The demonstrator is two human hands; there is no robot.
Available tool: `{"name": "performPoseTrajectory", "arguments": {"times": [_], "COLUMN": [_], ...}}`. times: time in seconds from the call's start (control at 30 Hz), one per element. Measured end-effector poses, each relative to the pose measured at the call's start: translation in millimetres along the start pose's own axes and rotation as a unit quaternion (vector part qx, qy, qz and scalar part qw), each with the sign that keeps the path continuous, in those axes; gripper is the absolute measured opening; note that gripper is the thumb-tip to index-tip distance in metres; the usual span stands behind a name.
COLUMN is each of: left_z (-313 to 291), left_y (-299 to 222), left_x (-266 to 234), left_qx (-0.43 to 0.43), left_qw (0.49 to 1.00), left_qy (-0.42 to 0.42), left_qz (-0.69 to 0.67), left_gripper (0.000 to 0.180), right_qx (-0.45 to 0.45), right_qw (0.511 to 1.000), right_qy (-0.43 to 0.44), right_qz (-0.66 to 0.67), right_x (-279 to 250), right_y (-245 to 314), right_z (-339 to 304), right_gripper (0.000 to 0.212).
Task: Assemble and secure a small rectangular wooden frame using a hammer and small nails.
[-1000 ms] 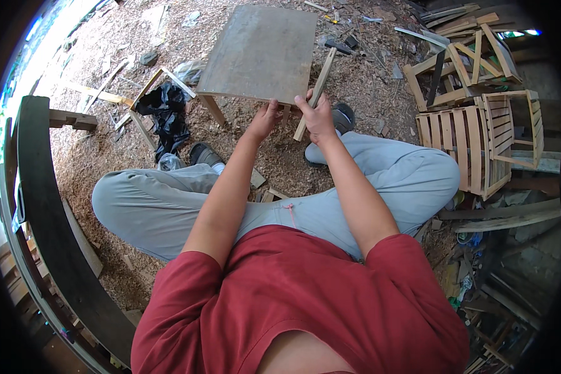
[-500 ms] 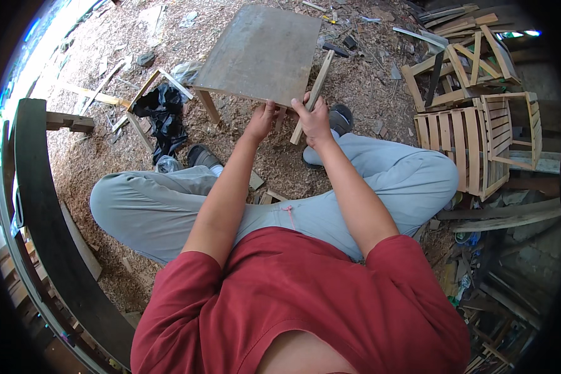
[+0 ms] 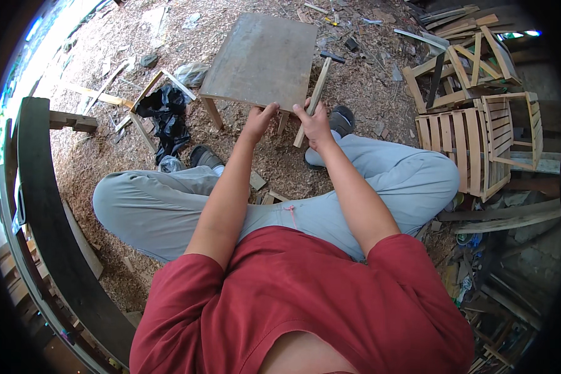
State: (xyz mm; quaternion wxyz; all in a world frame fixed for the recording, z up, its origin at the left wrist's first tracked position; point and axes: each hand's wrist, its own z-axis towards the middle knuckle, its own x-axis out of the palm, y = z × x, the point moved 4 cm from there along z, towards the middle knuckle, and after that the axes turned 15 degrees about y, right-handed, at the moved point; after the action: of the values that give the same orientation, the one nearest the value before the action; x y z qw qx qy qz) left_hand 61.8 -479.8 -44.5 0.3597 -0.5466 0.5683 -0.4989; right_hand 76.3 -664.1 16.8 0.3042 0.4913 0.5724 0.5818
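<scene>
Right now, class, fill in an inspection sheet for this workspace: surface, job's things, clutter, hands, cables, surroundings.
Surface: ground covered in wood chips and sawdust.
Job's things: small wooden table with a flat grey-brown top; hammer with a wooden handle leaning at its near edge.
Clutter: black plastic bag, loose wooden offcuts, scraps.
Hands: left hand at the table's near edge; right hand closed around the hammer handle.
Cables: nothing seen.
Surroundings: slatted wooden crates to the right; dark curved beam to the left.
</scene>
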Motion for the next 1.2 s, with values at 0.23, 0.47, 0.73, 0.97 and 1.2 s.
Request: {"name": "performPoseTrajectory", "arguments": {"times": [0.23,0.47,0.73,0.97,1.2], "left_z": [-7.7,-3.7,-5.5,-11.8,-8.7], "left_y": [-8.3,6.1,-20.4,-37.2,-33.3], "left_x": [22.7,18.3,12.3,40.2,31.3], "left_qx": [-0.04,0.025,-0.041,0.016,0.077], "left_qw": [0.985,0.988,0.991,0.941,0.96], "left_qy": [-0.005,-0.009,0.006,-0.119,-0.107], "left_qz": [-0.167,-0.154,-0.129,-0.316,-0.249], "left_gripper": [0.027,0.029,0.028,0.024,0.022], "right_qx": [0.022,0.02,-0.029,-0.02,-0.014], "right_qw": [0.997,0.995,0.999,0.999,0.996], "right_qy": [0.002,-0.005,-0.009,-0.027,-0.016], "right_qz": [-0.078,-0.102,-0.043,-0.021,-0.085], "right_x": [-4.0,1.2,1.3,-4.3,-2.9], "right_y": [3.0,6.1,7.4,-0.9,10.2], "right_z": [0.0,-2.9,-0.8,4.5,5.2], "right_gripper": [0.033,0.034,0.033,0.032,0.029]}}
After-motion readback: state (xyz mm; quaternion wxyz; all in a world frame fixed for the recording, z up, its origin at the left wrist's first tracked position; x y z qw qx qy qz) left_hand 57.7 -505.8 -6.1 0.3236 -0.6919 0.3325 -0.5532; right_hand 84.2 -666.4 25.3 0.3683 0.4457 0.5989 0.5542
